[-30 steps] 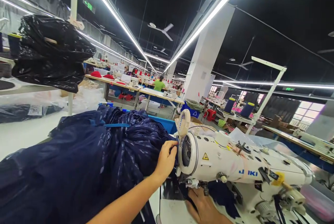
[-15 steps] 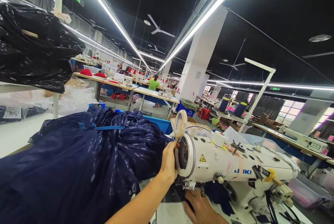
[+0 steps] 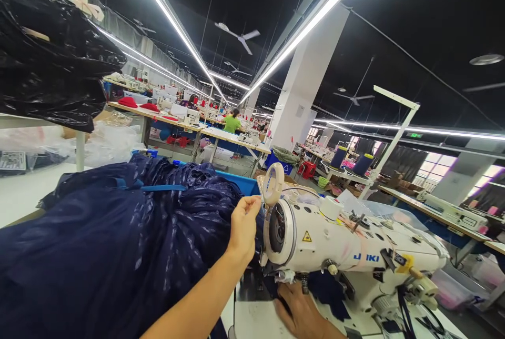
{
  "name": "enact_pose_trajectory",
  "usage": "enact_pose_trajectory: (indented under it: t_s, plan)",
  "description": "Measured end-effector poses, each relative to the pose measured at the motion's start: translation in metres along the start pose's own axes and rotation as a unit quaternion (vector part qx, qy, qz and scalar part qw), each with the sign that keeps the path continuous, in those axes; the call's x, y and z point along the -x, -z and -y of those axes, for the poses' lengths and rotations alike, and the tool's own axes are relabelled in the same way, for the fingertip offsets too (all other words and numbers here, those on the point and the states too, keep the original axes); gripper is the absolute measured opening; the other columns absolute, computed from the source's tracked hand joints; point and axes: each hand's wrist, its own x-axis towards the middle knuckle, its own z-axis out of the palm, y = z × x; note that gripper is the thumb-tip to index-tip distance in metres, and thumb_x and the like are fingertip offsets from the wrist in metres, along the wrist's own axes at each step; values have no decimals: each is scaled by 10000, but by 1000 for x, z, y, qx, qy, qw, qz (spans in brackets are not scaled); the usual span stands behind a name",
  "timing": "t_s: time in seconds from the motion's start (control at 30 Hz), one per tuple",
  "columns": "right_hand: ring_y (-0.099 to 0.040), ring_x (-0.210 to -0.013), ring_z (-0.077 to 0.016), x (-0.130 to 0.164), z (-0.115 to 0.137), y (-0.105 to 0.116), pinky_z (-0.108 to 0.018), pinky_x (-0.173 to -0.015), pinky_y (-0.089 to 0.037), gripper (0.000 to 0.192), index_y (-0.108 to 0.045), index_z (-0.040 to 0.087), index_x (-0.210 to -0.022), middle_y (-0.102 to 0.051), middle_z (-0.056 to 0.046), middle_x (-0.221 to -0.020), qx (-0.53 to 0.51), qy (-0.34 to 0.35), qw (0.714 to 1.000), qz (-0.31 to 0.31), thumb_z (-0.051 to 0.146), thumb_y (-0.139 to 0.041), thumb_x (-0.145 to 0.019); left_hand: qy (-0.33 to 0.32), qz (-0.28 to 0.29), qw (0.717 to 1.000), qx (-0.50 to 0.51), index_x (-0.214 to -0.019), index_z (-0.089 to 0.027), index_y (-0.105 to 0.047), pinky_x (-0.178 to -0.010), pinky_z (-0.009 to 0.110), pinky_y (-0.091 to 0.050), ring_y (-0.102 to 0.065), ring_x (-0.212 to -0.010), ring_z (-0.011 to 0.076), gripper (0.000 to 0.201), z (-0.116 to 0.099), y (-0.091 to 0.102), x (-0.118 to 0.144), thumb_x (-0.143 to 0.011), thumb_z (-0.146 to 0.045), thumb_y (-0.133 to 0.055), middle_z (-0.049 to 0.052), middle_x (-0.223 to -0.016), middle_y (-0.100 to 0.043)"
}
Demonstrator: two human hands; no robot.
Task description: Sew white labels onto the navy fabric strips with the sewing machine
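A white sewing machine (image 3: 335, 236) stands at the right, a round-headed lamp (image 3: 273, 183) above its left end. My left hand (image 3: 244, 226) is raised just left of the machine head, thumb and fingers pinched together near the lamp. What the pinch holds, if anything, is too small to make out. Low on the machine bed (image 3: 254, 315), my right hand (image 3: 298, 310) lies palm down, thumb apart, its fingertips partly hidden beneath the head. Dark navy cloth (image 3: 327, 294) lies under the arm, right of that hand. A large heap of navy fabric (image 3: 158, 228) fills the left side.
A black plastic bag (image 3: 51, 60) hangs by a pole at upper left. Behind the heap shows a blue bin (image 3: 242, 183). Thread cones (image 3: 363, 163) stand right of the pillar (image 3: 305, 81). Farther back, a person in green (image 3: 232, 122) sits among work tables.
My left hand has moved left and slightly up, away from the machine head, with its fingers now pinched. My right hand stays nearly in place. The view has shifted slightly.
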Motion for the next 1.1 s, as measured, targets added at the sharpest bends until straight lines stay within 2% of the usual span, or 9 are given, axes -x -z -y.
enact_pose_trajectory:
  t_s: [0.1,0.17,0.27,0.33,0.43,0.57,0.8,0.9,1.1]
  plan:
    - [-530,-672,-185,-2,0,3,-287,-588,-427,137,-495,179,-870,-596,-69,-814,1,18,1000,-6,172,-370,-815,-57,73,993,-79,-700,-189,-542,-643,264,-407,-507,-553,127,183,-8,7,-11,-696,-371,-543,-48,-495,-482]
    - [-535,-669,-184,-3,-1,5,-287,-596,-432,143,-491,176,-874,-597,-68,-795,-12,12,1000,-7,161,-364,-810,-121,112,946,-280,-701,-186,-572,-645,306,-412,-516,-528,152,157,-12,18,-19,-738,-320,-498,-33,-467,-478]
    - [-546,-672,-183,-5,0,7,-281,-594,-438,141,-482,177,-872,-601,-68,-784,-36,-7,999,-4,151,-366,-797,-236,76,749,-615,-805,-179,-635,-853,447,-338,-558,-891,275,158,-9,42,-32,-688,-156,-530,93,-849,-638]
    - [-553,-685,-185,-5,0,7,-277,-591,-440,136,-480,182,-868,-606,-67,-793,-44,-10,999,0,149,-374,-790,-267,48,628,-730,-953,-168,-620,-946,545,-196,-400,-1143,353,332,-4,58,-39,-637,-93,-551,159,-1137,-555]
    - [-558,-688,-189,-4,-2,6,-282,-593,-441,130,-487,177,-868,-604,-72,-784,-48,-18,999,0,158,-382,-794,-265,84,549,-788,-920,-139,-640,-971,574,-110,-344,-1187,374,302,3,70,-43,-643,-86,-533,191,-1101,-576]
    - [-541,-667,-180,-4,-5,6,-284,-595,-426,131,-515,167,-839,-590,-75,-759,-57,-21,998,5,182,-389,-809,-262,85,597,-753,-799,-179,-657,-972,511,-157,-533,-952,307,202,1,59,-31,-707,-133,-483,128,-829,-660]
    - [-490,-620,-174,-6,-8,9,-287,-580,-390,180,-536,158,-747,-564,-67,-678,-82,-25,996,-11,191,-371,-809,-83,150,871,-460,-620,-189,-596,-566,252,-367,-503,-550,148,162,0,38,25,-703,-260,-477,-2,-574,-582]
    - [-486,-631,-173,-6,-9,9,-284,-595,-383,178,-529,157,-743,-559,-62,-673,-90,-25,995,-20,193,-370,-814,-49,133,896,-421,-611,-183,-595,-542,240,-346,-479,-548,139,159,7,42,50,-684,-281,-493,-10,-557,-550]
    - [-470,-629,-169,-6,-9,8,-275,-579,-366,181,-518,156,-716,-538,-59,-665,-108,-34,993,-27,199,-375,-818,-60,115,877,-462,-676,-206,-599,-602,269,-350,-467,-577,148,104,33,45,75,-576,-233,-588,-22,-618,-522]
